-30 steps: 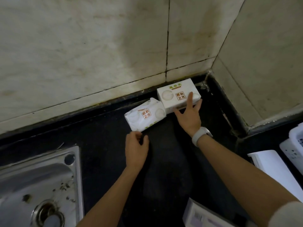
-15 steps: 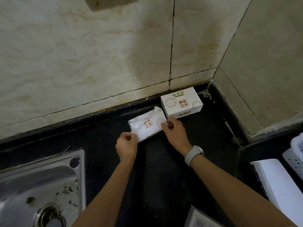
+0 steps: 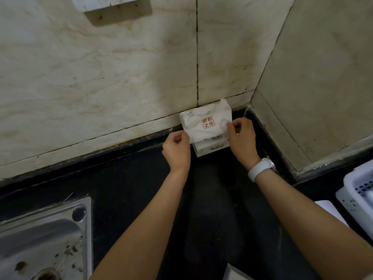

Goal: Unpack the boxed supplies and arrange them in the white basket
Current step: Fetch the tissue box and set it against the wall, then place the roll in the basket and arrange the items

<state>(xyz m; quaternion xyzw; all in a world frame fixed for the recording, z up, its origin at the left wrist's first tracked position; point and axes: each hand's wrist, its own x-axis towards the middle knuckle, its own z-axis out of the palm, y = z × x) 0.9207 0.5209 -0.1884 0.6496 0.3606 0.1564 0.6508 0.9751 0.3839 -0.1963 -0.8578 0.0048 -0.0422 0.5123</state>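
Note:
A white tissue pack with a red square label is lifted and held over a second white tissue pack that rests on the black counter by the wall. My left hand pinches the lifted pack's lower left corner. My right hand, with a white wristband, pinches its right edge. Most of the lower pack's top is hidden by the lifted one. The white basket with perforated walls shows at the right edge.
A steel sink sits at the lower left. The black counter runs to the tiled wall corner. A flat white item lies beside the basket, and a white box corner shows at the bottom edge.
My right hand left the right pack and both hands took the left pack. They raised it and carried it right, over the other pack.

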